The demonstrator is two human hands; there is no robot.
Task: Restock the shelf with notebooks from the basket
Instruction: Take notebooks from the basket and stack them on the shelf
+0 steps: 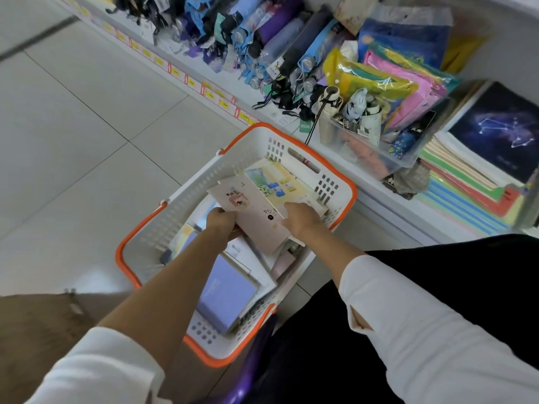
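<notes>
L hand [222, 221]: closed round near-left corner of a pink notebook [256, 208], fingers curled under, knuckles up. R hand [300, 218]: grips the near-right edge of the same bundle, fingers laid over the top cover. Both forearms bare, white sleeves [408, 330] pushed back.

Pink notebook is held flat-ish, tilted, above the basket [186, 199], w/ a yellow-green illustrated notebook [277, 182] partly overlapping its far side; exact count in the bundle can't be told.

Basket: white perforated walls, orange rim, far rim close to the shelf [379, 196] front edge. Inside, under the held bundle: a purple notebook [226, 295] at the near end, plus more pale covers, titles illegible.

Shelf, L to R: row of folded umbrellas [280, 33]; clear bin [358, 153] w/ more rolled items; coloured plastic pouches [402, 80] behind it; at far R a stack topped by a dark constellation-cover notebook [501, 126], striped coloured folders [466, 199] in front. Yellow price tags [224, 103] along the shelf lip. Pale tiled floor [73, 126] to the L.
</notes>
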